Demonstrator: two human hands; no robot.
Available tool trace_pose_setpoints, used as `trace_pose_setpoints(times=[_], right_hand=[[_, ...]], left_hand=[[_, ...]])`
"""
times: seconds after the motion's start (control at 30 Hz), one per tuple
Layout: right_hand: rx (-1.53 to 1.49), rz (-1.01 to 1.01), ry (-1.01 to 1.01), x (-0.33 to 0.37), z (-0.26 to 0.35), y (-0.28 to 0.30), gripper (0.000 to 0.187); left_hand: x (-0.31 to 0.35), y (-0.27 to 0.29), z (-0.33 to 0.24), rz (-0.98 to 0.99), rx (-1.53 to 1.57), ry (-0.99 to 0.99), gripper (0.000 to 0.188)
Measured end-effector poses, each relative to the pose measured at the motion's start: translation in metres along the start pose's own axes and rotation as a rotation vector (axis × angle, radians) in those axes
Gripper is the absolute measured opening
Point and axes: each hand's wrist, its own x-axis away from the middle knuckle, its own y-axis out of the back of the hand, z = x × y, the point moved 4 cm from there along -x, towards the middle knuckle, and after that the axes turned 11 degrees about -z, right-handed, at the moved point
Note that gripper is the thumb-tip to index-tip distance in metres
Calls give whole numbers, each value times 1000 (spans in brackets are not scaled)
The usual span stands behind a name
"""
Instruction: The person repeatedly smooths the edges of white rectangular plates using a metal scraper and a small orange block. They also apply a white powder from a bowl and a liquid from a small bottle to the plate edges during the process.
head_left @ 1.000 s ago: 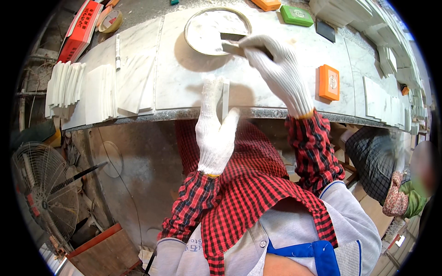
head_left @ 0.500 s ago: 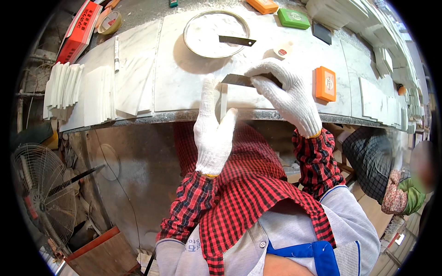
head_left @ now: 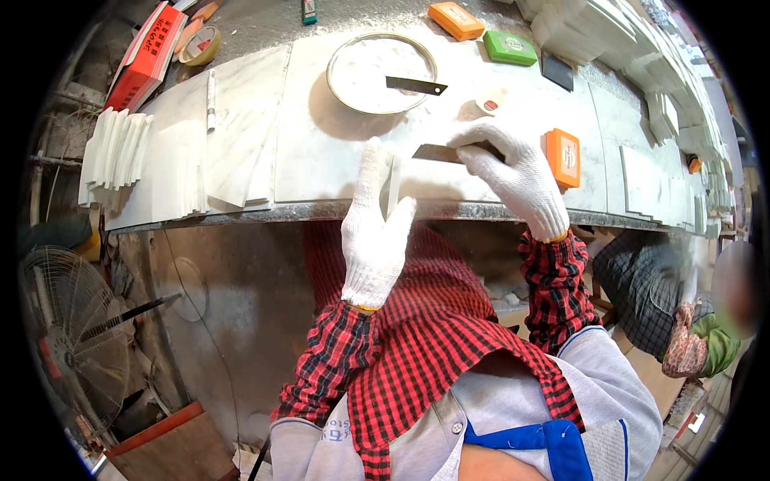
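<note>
My left hand (head_left: 372,244), in a white knit glove, grips a thin white stone piece (head_left: 394,186) standing on edge between thumb and fingers, at the table's front edge. To its right, my gloved right hand (head_left: 517,176) is closed on a flat dark metal blade (head_left: 433,152). The blade's end points at the white piece, with a gap between them. Beyond both hands sits a round metal-rimmed pan (head_left: 330,78) of white material (head_left: 362,68), and a second dark blade (head_left: 417,85) with a hole lies across its right side. Next to the pan is a small whitish container (head_left: 492,102).
Stacked white slabs (head_left: 116,152) line the left; more piles (head_left: 642,172) stand at right. Orange boxes (head_left: 564,159), a green box (head_left: 510,50) and a dark block (head_left: 557,72) lie on the table. A fan (head_left: 76,337) stands lower left. Another person (head_left: 654,280) is at right.
My right hand has moved right with the blade, drawing its end away from the white piece. The view has shifted slightly; my left hand still holds the piece.
</note>
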Motion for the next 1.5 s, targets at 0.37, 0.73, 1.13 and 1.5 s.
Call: trace_pose_setpoints(times=[0.37, 0.73, 1.13, 1.5], right_hand=[[385, -64, 128, -69, -9, -60, 19], [491, 11, 50, -55, 3, -34, 45], [155, -648, -230, 11, -111, 35, 64], [17, -463, -184, -46, -128, 16, 55]], left_hand=[[-2, 1, 2, 44, 73, 55, 79], [-3, 1, -1, 80, 111, 40, 81], [-3, 2, 10, 88, 206, 67, 81], [-5, 3, 7, 97, 67, 11, 81]])
